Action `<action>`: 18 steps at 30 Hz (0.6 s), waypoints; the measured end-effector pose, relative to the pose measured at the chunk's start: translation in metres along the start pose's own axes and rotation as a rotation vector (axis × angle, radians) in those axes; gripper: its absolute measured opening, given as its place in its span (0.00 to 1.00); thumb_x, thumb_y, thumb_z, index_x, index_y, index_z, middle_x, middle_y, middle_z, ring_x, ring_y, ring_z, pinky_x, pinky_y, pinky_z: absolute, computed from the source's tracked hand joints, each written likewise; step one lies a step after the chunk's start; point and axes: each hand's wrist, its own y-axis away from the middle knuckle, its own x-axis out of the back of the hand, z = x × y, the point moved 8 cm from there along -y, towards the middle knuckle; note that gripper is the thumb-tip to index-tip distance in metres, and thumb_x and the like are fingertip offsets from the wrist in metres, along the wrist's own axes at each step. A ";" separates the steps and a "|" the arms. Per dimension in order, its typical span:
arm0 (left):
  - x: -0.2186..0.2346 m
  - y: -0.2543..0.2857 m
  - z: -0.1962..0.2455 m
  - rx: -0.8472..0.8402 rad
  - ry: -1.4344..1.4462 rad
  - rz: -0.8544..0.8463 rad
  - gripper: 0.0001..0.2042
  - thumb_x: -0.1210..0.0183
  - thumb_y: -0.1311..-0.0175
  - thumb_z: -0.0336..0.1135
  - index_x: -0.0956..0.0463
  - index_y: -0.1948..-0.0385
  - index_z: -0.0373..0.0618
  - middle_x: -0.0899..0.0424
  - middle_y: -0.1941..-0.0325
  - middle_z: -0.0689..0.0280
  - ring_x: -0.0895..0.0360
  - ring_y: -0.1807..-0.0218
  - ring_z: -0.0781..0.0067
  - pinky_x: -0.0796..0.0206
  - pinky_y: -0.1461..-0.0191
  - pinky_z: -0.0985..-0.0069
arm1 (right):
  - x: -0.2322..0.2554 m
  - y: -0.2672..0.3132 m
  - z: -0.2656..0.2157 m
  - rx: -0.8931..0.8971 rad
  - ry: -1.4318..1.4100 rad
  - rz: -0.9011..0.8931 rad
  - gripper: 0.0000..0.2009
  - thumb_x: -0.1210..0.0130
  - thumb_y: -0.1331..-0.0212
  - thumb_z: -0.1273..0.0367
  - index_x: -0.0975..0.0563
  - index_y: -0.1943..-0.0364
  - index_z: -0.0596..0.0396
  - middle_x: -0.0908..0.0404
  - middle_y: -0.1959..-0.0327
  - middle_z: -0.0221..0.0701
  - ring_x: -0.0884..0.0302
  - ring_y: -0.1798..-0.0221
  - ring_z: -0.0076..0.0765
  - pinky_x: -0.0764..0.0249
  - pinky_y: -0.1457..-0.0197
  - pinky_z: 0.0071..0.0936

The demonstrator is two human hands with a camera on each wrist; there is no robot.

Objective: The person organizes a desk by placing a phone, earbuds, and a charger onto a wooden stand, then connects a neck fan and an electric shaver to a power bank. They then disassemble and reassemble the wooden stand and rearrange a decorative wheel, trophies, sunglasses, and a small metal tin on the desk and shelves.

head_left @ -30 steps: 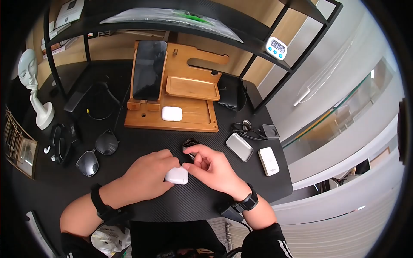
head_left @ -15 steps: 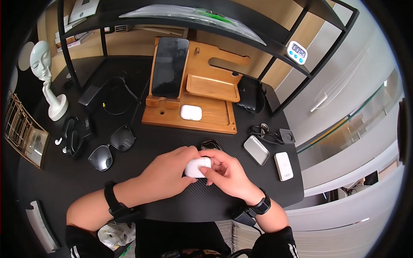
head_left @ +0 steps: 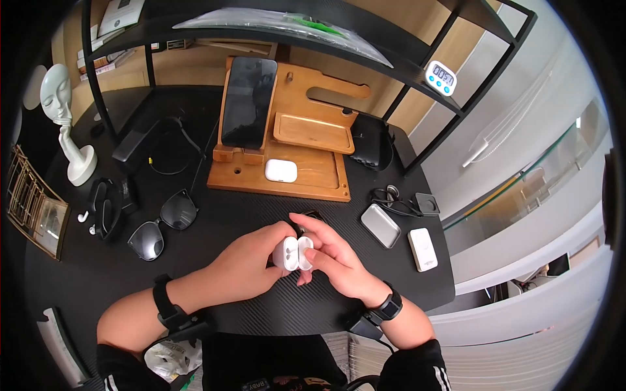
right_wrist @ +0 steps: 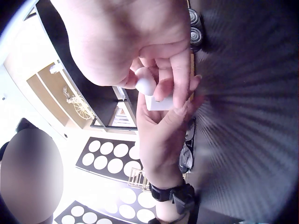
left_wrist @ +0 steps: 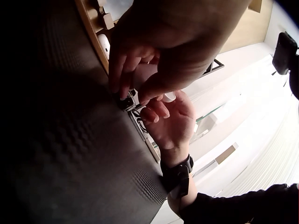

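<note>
Over the front of the desk, my left hand [head_left: 251, 259] grips the body of a small white earbud case [head_left: 289, 255]. Its lid [head_left: 304, 253] is flipped up, and two small wells show inside. My right hand [head_left: 339, 264] pinches that lid, thumb on its inner side and fingers behind it. In the right wrist view the rounded white lid [right_wrist: 145, 84] sits between thumb and fingers, above the left hand [right_wrist: 161, 135]. From the left wrist, the left hand [left_wrist: 173, 51] hides most of the case. A dark shiny object [head_left: 314, 215] lies just behind the hands, partly covered.
A wooden stand [head_left: 225, 176] holds a phone [head_left: 249, 104] and a second white case [head_left: 281, 171]. Sunglasses [head_left: 163, 225] and two white earbuds [head_left: 83, 217] lie left. At right are a metal tray [head_left: 381, 226], a white power bank [head_left: 422, 249] and cables [head_left: 391, 199].
The right hand has come in from beside the case and taken hold of the lid. Closed half a second ago, the case now has its lid swung up toward the right.
</note>
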 end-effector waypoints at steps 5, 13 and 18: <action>-0.001 0.000 0.006 0.068 0.386 -0.101 0.19 0.36 0.50 0.22 0.35 0.58 0.42 0.23 0.60 0.64 0.22 0.54 0.74 0.30 0.49 0.77 | 0.010 0.001 -0.013 0.104 0.032 0.105 0.23 0.60 0.32 0.69 0.46 0.35 0.53 0.27 0.69 0.30 0.28 0.72 0.21 0.27 0.68 0.19; 0.086 0.043 0.044 0.065 0.532 0.130 0.24 0.32 0.55 0.20 0.32 0.55 0.43 0.25 0.59 0.70 0.23 0.58 0.82 0.28 0.55 0.81 | 0.065 0.009 -0.031 0.373 -0.038 0.510 0.15 0.60 0.32 0.60 0.29 0.53 0.56 0.35 0.85 0.24 0.43 0.86 0.17 0.38 0.82 0.16; 0.135 0.121 -0.002 0.243 0.846 0.432 0.16 0.39 0.46 0.22 0.33 0.57 0.43 0.21 0.72 0.64 0.19 0.69 0.73 0.23 0.63 0.74 | 0.071 0.005 -0.021 0.331 -0.019 0.550 0.10 0.57 0.33 0.65 0.27 0.59 0.55 0.37 0.87 0.22 0.45 0.87 0.15 0.41 0.83 0.15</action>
